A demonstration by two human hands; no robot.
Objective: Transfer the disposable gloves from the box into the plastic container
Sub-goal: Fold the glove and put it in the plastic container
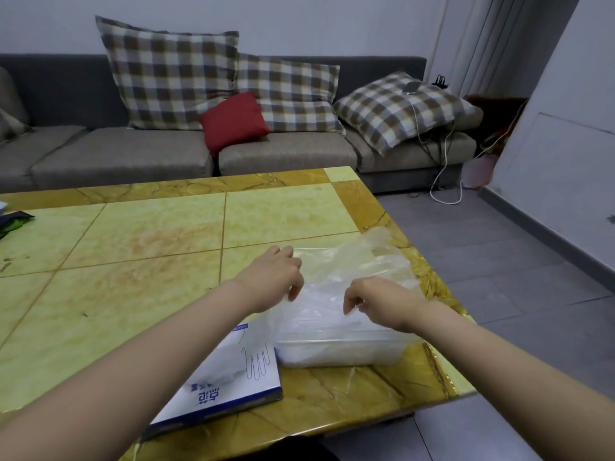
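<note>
A clear plastic container stands near the table's right edge, piled with thin transparent disposable gloves that rise above its rim. My left hand hovers over the container's left side, its fingers curled down onto the glove film. My right hand is over the container's near right part and pinches the film between thumb and fingers. A white and blue glove box lies flat at the container's near left, partly under my left forearm.
The green and yellow tiled table ends close to the container on the right, with grey floor beyond. A dark green packet lies at the far left edge. A sofa with checked pillows and a red cushion stands behind.
</note>
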